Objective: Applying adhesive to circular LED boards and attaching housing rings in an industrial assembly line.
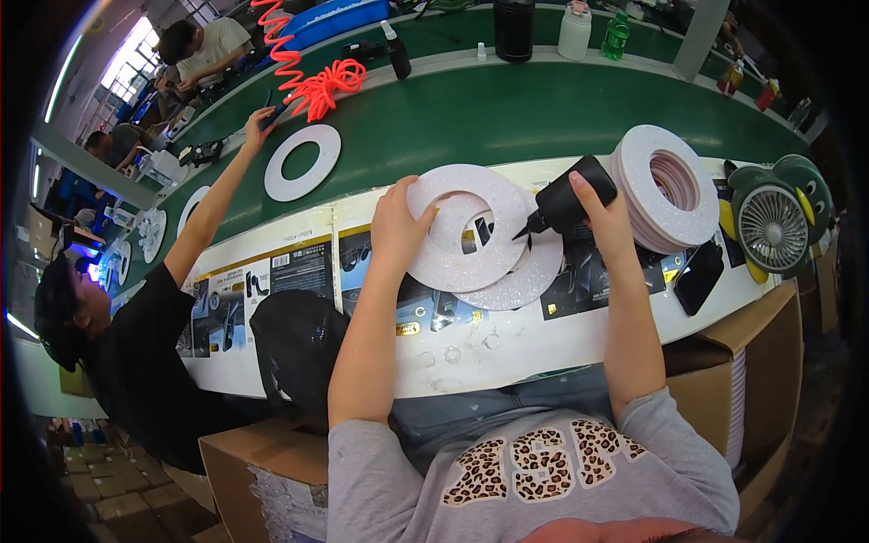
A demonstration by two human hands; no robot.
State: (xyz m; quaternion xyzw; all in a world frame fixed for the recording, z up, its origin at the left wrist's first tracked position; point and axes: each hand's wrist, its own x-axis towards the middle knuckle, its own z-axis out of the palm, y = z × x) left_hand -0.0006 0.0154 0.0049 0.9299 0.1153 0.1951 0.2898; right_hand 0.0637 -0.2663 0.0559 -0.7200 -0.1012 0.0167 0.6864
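Note:
My left hand (401, 217) is closed on the left rim of a flat white speckled ring (433, 264), its thumb reaching over the top face. Under that ring lies another white ring (536, 282), partly covered and shifted to the right. In my right hand (605, 215) is a black squeeze bottle (572, 192), tilted so its pointed nozzle (536, 223) aims down at the upper ring's right edge. Whether the tip touches the ring I cannot tell. Just right of that hand stands a stack of several white rings (701, 199).
A green frog-like fan (774, 228) and a dark phone (699, 279) sit at the right. Printed sheets cover the white table (425, 362). Beyond runs a green belt (453, 118) bearing a loose ring (303, 188). At left a co-worker (154, 344) reaches toward a red coiled hose (328, 88).

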